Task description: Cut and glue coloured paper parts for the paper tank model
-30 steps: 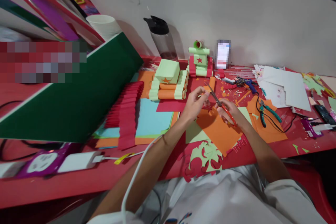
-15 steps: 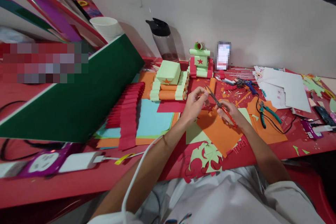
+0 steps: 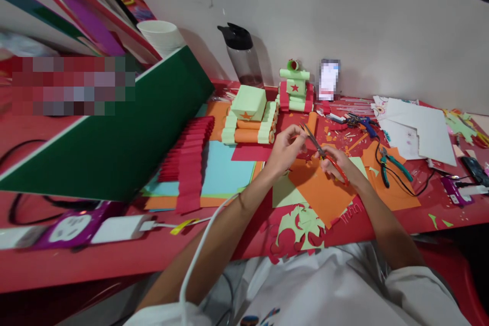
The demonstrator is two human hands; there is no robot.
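Red-handled scissors are held in my right hand, their blades pointing up and left. My left hand is closed in a pinch right at the blade tips; whatever lies between its fingers is too small to make out. Under both hands lie an orange paper sheet and a light green sheet. Nearer my body is a light green paper with cut-outs. Beyond my left hand stand a paper tank model with a green box top and a smaller green and red paper model.
A green board leans at the left, beside red pleated paper and stacked coloured sheets. A water bottle and phone stand against the wall. Teal-handled pliers, a glue gun and white sheets lie right. A white cable crosses my left arm.
The camera view has shifted slightly, so the table items appear a little to the right. Both hands keep nearly the same pose, with the scissors still at my left fingertips.
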